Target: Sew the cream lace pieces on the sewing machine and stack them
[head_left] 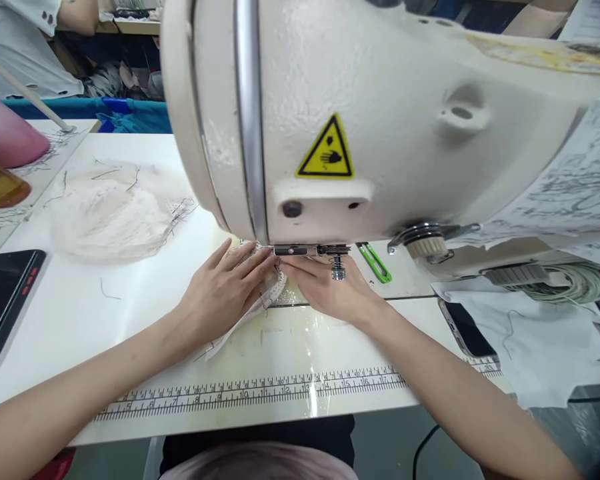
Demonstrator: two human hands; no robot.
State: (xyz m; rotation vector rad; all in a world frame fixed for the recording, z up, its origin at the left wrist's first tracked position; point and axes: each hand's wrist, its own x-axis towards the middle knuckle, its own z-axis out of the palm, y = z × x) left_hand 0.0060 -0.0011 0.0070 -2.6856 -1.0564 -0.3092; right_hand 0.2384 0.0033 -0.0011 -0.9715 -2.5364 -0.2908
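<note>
A white fabric piece (276, 293) with a curved, dotted edge lies under the needle area of a sewing machine (380, 93). My left hand (225, 283) rests on it, fingers stretched out flat and pointing to the machine head. From the other side my right hand (330, 287) reaches in, its extended fingertips touching the fabric near the left fingertips. Part of the right hand is behind the thread guide and screw (338, 267). The machine head hides the needle and presser foot. Dark thread ends hang from the fabric's lower end.
A sheer white fabric pile (120, 213) with loose threads lies left, near a black phone (7, 300). Green thread snips (375, 262) lie behind my right hand. Another phone (467, 328) is at right. A printed ruler (260, 393) runs along the front edge. A person (20, 47) is at upper left.
</note>
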